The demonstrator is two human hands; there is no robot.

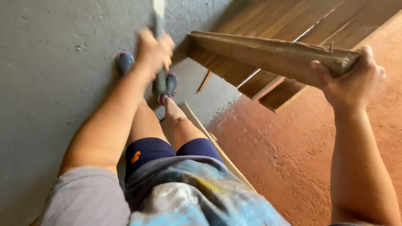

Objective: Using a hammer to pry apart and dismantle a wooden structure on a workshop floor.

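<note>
**Plank Held Up in One Hand, a Blurred Tool in the Other**

No packages, labels or signs show from where I stand; the only mark is a small orange patch (135, 157) on the left leg of the person's dark blue shorts (167, 150).

The right hand (356, 79) is raised at arm's length, its grip wrapped tight around the near end of a rough wooden plank (268, 54). Fingers curl over the top edge, thumb underneath. The plank runs away to the left, roughly level, held in the air above a stack of boards (293, 21) lying on the floor. A bent nail (331, 46) sticks up from the plank just beside the fingers.

The left hand (154, 52) is lifted in front of the person, its grip closed into a fist about the handle of a long, thin tool (159, 25). The tool is too blurred to tell what kind it is; it runs upward out of the picture and shows again below the fist. The left forearm slants up from the grey sleeve (83, 196).

Below, two dark sneakers (125, 62) stand on the grey concrete floor (50, 83). To the right the floor turns reddish (284, 150), and a narrow pale strip of wood (217, 150) lies along the border beside the legs.
</note>
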